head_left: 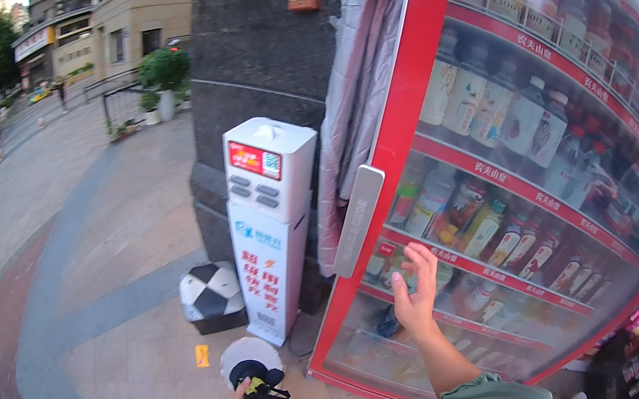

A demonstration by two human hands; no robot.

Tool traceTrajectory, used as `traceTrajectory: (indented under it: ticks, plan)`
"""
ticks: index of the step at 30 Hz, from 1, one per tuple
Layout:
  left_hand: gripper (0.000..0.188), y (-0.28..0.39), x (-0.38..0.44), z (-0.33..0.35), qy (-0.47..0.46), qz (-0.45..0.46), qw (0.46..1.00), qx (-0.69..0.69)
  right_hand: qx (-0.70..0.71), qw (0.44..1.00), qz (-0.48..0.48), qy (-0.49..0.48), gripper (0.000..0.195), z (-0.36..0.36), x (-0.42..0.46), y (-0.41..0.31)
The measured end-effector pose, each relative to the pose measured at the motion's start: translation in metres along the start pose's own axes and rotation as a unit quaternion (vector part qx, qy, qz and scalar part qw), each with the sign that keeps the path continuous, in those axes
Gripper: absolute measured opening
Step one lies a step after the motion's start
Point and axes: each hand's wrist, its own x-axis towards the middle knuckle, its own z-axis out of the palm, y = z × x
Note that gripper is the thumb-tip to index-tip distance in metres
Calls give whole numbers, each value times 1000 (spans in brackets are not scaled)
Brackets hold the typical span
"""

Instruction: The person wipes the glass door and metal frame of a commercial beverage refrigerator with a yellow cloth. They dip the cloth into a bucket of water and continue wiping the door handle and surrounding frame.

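My left hand (243, 397) is closed around a black and yellow-green bundle (263, 395), perhaps cloth with straps; its exact kind is unclear. Just beyond the bundle shows a round whitish disc (248, 350), partly covered by it. I hold my right hand (418, 292) raised with nothing in it, thumb apart from the fingers. It is in front of the lower shelves of a red-framed, glass-doored drinks refrigerator (413, 77); contact with the glass cannot be made out. To the upper left of that hand is the door's long grey handle (360, 221). Bottled drinks (480, 222) stand in rows behind the fogged glass.
A white power-bank rental stand (269, 259) bearing writing stands left of the refrigerator, against a dark stone pillar (250, 45). A quilted curtain (338, 125) hangs beside the door. A black-and-white stool (212, 295) and a yellow packet (202, 355) are on the pavement.
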Motion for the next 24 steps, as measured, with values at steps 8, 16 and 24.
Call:
traceTrajectory:
  ticks: [8,16,24]
  plan:
    - [35,9,161,58,-114,-137,984,2,-8,997,69,25,60,58,52,3]
    - [47,96,245,280,-299,-129,937,125,50,961,168,213,28,133,56,9]
    - [49,104,230,578,-575,384,721,43,-170,931,116,303,23,140,51,14]
